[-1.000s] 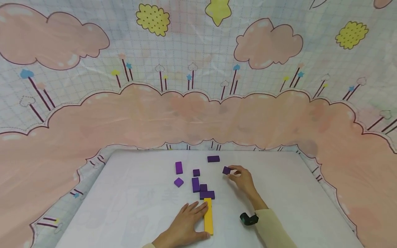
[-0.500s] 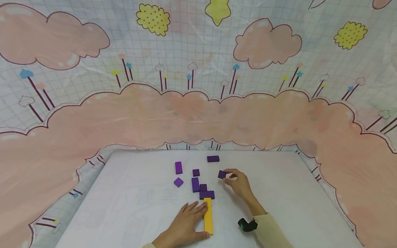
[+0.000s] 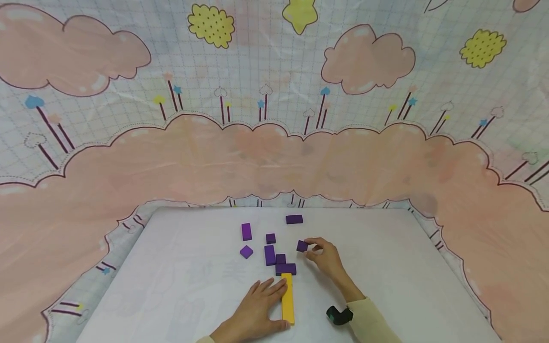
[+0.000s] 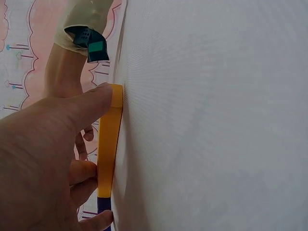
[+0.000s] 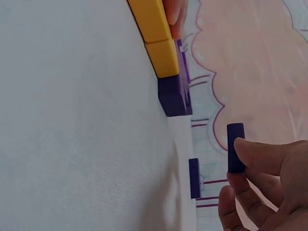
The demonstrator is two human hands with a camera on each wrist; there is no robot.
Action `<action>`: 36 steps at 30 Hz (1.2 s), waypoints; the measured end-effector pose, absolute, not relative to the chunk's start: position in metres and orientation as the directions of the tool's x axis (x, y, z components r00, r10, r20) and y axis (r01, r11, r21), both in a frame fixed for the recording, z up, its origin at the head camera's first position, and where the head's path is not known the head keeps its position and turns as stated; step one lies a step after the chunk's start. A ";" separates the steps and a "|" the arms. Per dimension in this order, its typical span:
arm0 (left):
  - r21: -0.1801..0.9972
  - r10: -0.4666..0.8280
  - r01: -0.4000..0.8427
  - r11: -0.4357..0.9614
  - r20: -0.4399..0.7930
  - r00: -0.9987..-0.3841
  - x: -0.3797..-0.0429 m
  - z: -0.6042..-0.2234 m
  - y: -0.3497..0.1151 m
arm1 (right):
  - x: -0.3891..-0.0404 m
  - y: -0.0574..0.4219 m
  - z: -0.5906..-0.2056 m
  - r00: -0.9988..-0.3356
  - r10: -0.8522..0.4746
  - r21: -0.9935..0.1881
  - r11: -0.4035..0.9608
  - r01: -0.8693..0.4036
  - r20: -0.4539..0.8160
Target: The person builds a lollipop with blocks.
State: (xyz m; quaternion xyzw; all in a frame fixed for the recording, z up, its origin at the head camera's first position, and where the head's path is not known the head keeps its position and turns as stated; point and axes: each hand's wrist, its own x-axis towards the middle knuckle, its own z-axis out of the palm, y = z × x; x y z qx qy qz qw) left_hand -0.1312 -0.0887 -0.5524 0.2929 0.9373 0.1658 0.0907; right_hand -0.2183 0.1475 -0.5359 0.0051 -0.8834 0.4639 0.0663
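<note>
My right hand (image 3: 328,259) pinches a small dark purple block (image 3: 302,246) between thumb and fingers; in the right wrist view this block (image 5: 235,148) is held up off the white table. My left hand (image 3: 257,309) holds a row of yellow blocks (image 3: 288,300), thumb at its near end and fingers along its left side. Beyond the far yellow end, a purple block (image 3: 285,269) lies crosswise, touching it. Against that sit a small purple cube (image 3: 280,258) and an upright-lying purple block (image 3: 269,255). The right wrist view shows a seam in the yellow row (image 5: 154,29).
Loose purple pieces lie farther back: a small cube (image 3: 270,238), a turned cube (image 3: 246,252), a bright purple block (image 3: 246,232) and a dark block (image 3: 294,219). A black wrist device (image 3: 339,315) sits at the right sleeve. A patterned cloth (image 3: 274,162) surrounds the white table (image 3: 171,286).
My right hand has moved left and nearer with the small purple block, toward the joined blocks. My left hand and the yellow row stay in place.
</note>
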 end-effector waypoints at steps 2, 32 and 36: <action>0.362 0.579 0.520 0.774 -0.072 -0.812 -0.132 -0.553 -0.089 | -0.218 0.147 -0.538 -0.991 0.043 -0.814 0.576 -0.078 0.126; 0.351 0.583 0.531 0.771 -0.052 -0.811 -0.133 -0.546 -0.088 | -0.207 0.132 -0.534 -0.997 -0.032 -0.815 0.575 -0.080 0.075; 0.354 0.586 0.535 0.767 -0.047 -0.809 -0.132 -0.546 -0.088 | -0.207 0.130 -0.535 -0.996 -0.044 -0.805 0.588 -0.084 0.072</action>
